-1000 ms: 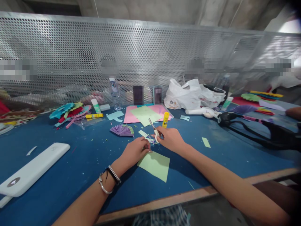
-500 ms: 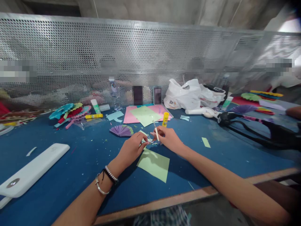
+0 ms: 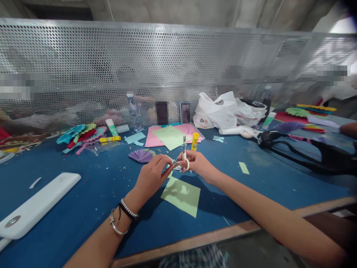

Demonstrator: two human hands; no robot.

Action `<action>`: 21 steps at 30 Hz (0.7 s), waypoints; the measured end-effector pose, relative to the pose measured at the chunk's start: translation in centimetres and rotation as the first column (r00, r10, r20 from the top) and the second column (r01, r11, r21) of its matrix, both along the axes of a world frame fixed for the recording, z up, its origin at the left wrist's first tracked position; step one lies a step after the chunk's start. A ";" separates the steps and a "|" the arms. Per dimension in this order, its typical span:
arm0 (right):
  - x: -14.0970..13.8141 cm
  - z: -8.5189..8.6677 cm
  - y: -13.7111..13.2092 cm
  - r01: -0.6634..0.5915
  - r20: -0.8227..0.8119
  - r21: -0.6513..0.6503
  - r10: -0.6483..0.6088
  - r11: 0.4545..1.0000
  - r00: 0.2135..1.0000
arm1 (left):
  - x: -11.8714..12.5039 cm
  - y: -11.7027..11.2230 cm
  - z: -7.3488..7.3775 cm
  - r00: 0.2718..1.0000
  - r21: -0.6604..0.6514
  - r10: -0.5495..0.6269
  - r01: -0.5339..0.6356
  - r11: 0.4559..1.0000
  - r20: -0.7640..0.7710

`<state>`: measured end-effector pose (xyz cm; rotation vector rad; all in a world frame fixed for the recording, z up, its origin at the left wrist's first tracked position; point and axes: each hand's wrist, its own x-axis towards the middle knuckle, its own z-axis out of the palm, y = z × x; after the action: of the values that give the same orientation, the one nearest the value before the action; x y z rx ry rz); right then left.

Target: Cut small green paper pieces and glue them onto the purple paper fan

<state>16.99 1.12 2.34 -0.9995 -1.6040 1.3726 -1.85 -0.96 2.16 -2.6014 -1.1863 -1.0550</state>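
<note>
My right hand (image 3: 202,165) grips a small pair of white-handled scissors (image 3: 184,152), whose metal blades point up and away from me. Close beside it, my left hand (image 3: 153,173) is pinched at the fingertips, and what lies between them is too small to make out. The fingertips of both hands almost meet over a little heap of paper scraps. Just below them a pale green paper square (image 3: 182,195) lies flat on the blue table. A purple folded paper fan (image 3: 141,155) rests left of my left hand. Behind my right hand stands a yellow glue stick (image 3: 195,140).
Pink paper sheets (image 3: 152,136) lie farther back under a green sheet (image 3: 170,137). White plastic bags (image 3: 216,111) and a water bottle (image 3: 135,113) stand by the perforated metal screen (image 3: 167,56). A white handheld device (image 3: 41,204) lies left; black straps (image 3: 295,152) lie right.
The scissors have swung more upright in my right hand, showing their blades and finger loop. My left fingertips have risen slightly and still pinch. The view has shifted a little.
</note>
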 end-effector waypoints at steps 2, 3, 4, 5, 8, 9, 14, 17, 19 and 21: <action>0.0 0.0 0.0 0.007 0.013 -0.003 -0.007 1.000 1.000 | 0.0 0.0 0.0 1.000 0.020 0.006 -0.006 1.000 0.011; 0.0 0.1 0.0 0.008 0.013 -0.002 -0.008 1.000 1.000 | 0.0 -0.1 0.1 1.000 0.030 0.007 -0.008 1.000 0.020; -0.1 0.2 -0.1 0.007 0.007 -0.001 -0.007 1.000 1.000 | 0.0 -0.1 0.0 1.000 0.037 0.006 -0.007 0.999 0.027; -0.1 0.3 -0.1 0.004 -0.005 0.001 -0.004 1.000 1.000 | 0.0 -0.1 0.0 0.999 0.043 0.002 -0.003 0.999 0.033; -0.1 0.8 -0.4 -0.011 -0.036 0.002 0.011 1.000 0.999 | 0.0 -0.2 -0.1 0.998 0.044 -0.027 0.024 0.999 0.062; -0.2 0.9 -0.5 -0.010 -0.038 -0.001 0.010 1.000 0.999 | 0.0 -0.2 -0.1 0.995 0.037 -0.038 0.035 0.999 0.090; -0.3 1.0 -0.5 0.014 -0.024 0.027 -0.013 1.000 1.000 | 0.3 -0.2 0.1 0.930 -0.145 0.021 0.035 0.989 0.367; -0.3 0.7 -0.3 0.033 -0.026 0.102 -0.030 0.994 0.999 | 0.3 0.4 0.0 0.850 -0.292 0.107 0.057 0.955 0.516; -0.3 0.4 -0.3 0.047 -0.017 0.152 -0.044 0.987 0.999 | 0.1 0.9 -0.2 0.806 -0.368 0.147 0.094 0.925 0.574; -0.2 0.2 -0.4 0.052 0.022 0.200 -0.057 0.979 0.998 | 0.0 1.3 -0.5 0.778 -0.419 0.179 0.117 0.900 0.602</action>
<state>16.76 0.69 2.58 -0.9385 -1.6848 1.1406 -1.89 0.34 1.67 -2.5678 -1.7750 -1.9663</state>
